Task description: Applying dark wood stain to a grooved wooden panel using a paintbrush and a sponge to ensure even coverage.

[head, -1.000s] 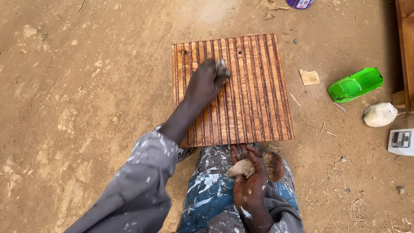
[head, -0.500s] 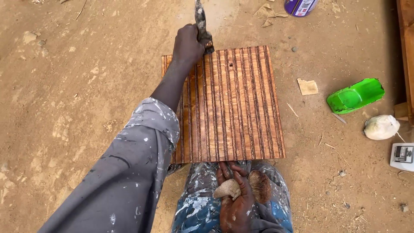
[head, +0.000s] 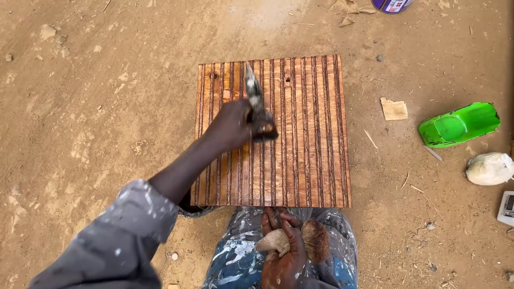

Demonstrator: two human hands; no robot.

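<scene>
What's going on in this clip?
A person sits on sandy ground with a grooved wooden board lying flat in front of their knees. The left hand holds a paint-caked brush over the board's grooves. The right hand rests on the paint-spattered lap, gripping a wadded rag. A green plastic container and a white bag lie off to the right.
</scene>
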